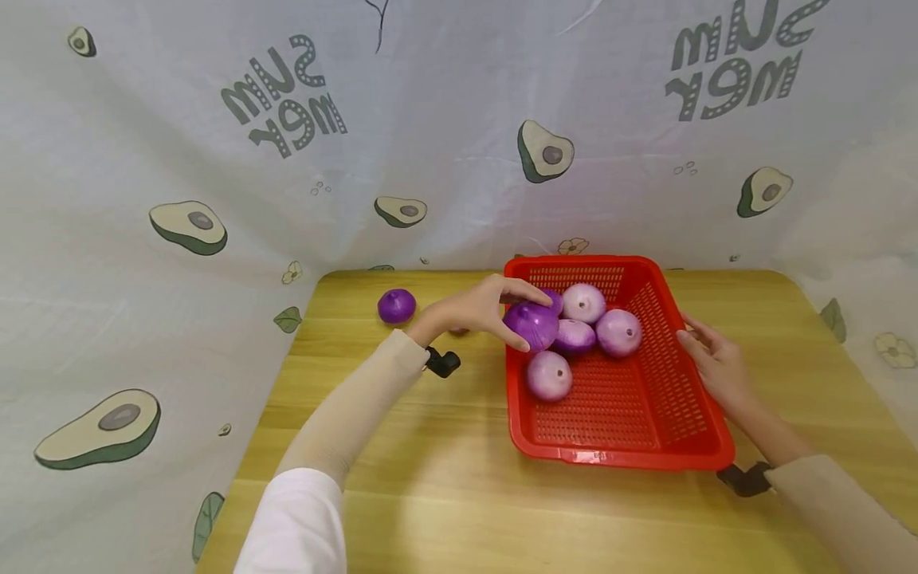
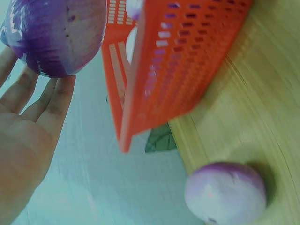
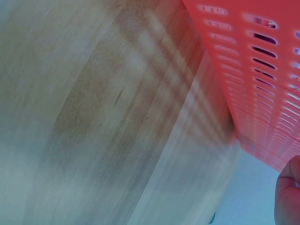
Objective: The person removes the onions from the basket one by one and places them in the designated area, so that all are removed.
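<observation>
An onion (image 1: 397,306) sits on the desk (image 1: 459,494). The left grip (image 1: 489,308) is spread wide round a purple onion (image 1: 532,327), above the red basket (image 1: 595,457). More onions (image 1: 619,332) lie inside. The right grip (image 1: 710,363) pinches the basket's right edge.

Onion (image 1: 459,330) mostly hidden behind left wrist (image 1: 433,318), red basket (image 3: 276,101) cropped in right-wrist view

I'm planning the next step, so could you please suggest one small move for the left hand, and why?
The left hand should probably lower its purple onion into the red basket: the onion is near the left rim, bare floor shows inside, and the right hand holds the opposite rim.
</observation>
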{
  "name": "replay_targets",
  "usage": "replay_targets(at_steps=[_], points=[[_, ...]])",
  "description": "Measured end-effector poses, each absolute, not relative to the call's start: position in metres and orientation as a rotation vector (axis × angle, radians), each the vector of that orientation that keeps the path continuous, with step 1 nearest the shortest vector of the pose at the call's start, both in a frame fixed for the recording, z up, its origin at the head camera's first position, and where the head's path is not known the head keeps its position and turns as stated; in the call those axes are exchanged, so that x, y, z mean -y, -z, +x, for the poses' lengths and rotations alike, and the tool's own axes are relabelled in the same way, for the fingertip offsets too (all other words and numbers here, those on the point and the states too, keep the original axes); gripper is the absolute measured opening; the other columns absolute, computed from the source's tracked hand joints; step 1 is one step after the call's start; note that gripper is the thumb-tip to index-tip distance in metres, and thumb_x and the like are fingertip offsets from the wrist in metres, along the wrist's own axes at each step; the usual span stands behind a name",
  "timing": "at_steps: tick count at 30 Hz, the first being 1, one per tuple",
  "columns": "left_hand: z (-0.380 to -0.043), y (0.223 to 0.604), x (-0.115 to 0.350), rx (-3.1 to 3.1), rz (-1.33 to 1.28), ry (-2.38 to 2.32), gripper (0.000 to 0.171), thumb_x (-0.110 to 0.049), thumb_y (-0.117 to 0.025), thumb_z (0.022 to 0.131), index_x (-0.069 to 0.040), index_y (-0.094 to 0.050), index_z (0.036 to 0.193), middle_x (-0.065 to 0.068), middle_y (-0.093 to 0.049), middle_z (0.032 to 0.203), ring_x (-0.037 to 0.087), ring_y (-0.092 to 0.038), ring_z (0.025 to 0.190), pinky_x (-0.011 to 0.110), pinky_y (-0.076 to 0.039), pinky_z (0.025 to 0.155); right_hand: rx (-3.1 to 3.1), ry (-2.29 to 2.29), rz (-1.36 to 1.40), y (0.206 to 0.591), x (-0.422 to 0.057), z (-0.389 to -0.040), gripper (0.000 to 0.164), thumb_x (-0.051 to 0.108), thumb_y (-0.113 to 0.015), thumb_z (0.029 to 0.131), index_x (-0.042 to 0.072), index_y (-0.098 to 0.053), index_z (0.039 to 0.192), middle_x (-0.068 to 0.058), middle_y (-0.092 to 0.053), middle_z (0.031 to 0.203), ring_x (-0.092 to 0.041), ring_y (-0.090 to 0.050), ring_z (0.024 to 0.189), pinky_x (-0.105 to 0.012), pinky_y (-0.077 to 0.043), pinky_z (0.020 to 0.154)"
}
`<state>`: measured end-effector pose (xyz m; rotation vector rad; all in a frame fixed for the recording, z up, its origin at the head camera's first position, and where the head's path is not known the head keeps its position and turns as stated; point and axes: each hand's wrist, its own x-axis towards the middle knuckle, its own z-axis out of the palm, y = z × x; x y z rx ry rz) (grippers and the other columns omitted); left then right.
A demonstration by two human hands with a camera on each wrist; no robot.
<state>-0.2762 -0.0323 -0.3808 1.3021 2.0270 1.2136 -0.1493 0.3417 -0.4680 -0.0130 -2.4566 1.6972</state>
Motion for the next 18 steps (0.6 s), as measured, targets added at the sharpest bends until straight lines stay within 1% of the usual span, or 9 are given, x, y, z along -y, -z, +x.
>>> replay_targets(at_steps=[5,7,10,12,15,18], points=[[-0.281,0.384,0.053,-2.118,1.282,-1.196,0.068,-0.015,-0.093,0.070,-0.006,-0.065,0.131,0.005,-0.060,0.136,0.009,-0.053,0.124,0.023,-0.040,0.106,2.450,-1.708,-0.025,0.467,-0.341,-0.149,0.057,0.020,-0.052,0.105,-0.005,-0.031,0.152,0.016,-0.059,0.100,0.002,-0.065,0.074,-0.019,-0.056,0.057],[-0.281,0.386,0.063,-2.137,1.260,-1.206,0.068,-0.013,-0.092,0.070,-0.004,-0.065,0.131,0.006,-0.060,0.135,0.011,-0.053,0.123,0.024,-0.041,0.106,2.465,-1.694,-0.024,0.465,-0.339,-0.148,0.058,0.021,-0.052,0.105,-0.005,-0.032,0.152,0.017,-0.059,0.099,0.002,-0.065,0.074,-0.020,-0.056,0.057],[-0.282,0.389,0.076,-2.132,1.234,-1.247,0.067,-0.010,-0.091,0.071,0.000,-0.063,0.131,0.008,-0.060,0.135,0.015,-0.053,0.123,0.028,-0.042,0.106,2.482,-1.678,-0.030,0.462,-0.337,-0.146,0.058,0.023,-0.052,0.105,-0.005,-0.031,0.152,0.018,-0.058,0.099,0.002,-0.065,0.073,-0.021,-0.056,0.057],[-0.282,0.391,0.084,-2.134,1.214,-1.273,0.067,-0.009,-0.091,0.071,0.000,-0.063,0.131,0.008,-0.060,0.135,0.016,-0.054,0.122,0.031,-0.044,0.105,2.483,-1.677,-0.031,0.462,-0.338,-0.146,0.058,0.023,-0.051,0.105,-0.005,-0.031,0.152,0.018,-0.058,0.099,0.002,-0.065,0.074,-0.021,-0.056,0.056],[-0.282,0.395,0.097,-2.139,1.179,-1.304,0.065,-0.007,-0.090,0.072,-0.001,-0.064,0.131,0.012,-0.060,0.135,0.018,-0.055,0.122,0.036,-0.045,0.105,2.476,-1.680,-0.026,0.464,-0.339,-0.147,0.058,0.021,-0.051,0.105,-0.006,-0.030,0.152,0.020,-0.059,0.099,0.003,-0.065,0.074,-0.020,-0.056,0.057],[-0.282,0.397,0.107,-2.161,1.154,-1.312,0.065,-0.008,-0.090,0.072,-0.002,-0.064,0.131,0.014,-0.060,0.136,0.019,-0.055,0.123,0.038,-0.045,0.105,2.465,-1.679,-0.017,0.466,-0.340,-0.149,0.056,0.019,-0.051,0.105,-0.006,-0.031,0.152,0.020,-0.059,0.098,0.003,-0.065,0.074,-0.020,-0.056,0.057]])
